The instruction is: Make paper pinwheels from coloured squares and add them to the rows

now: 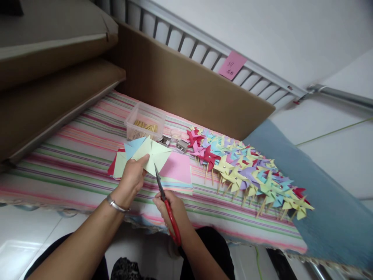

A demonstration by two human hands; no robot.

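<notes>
My left hand [133, 175] pinches a pale green square of paper [155, 155] and holds it up above the striped cloth [87, 155]. My right hand [171, 208] grips red-handled scissors [166, 204], whose dark blades point up and touch the lower edge of the green sheet. A silver bracelet sits on my left wrist. Under the green sheet lie loose blue, red and light green squares, and a stack of coloured paper [178, 171] with a pink sheet on top.
A long heap of finished paper pinwheels [247, 171] on wooden sticks runs right along the cloth. A clear plastic box of sticks [145, 124] and small metal clips [182, 146] stand behind the paper. Cardboard panels [186, 85] rise at the back. A blue mat [320, 202] lies right.
</notes>
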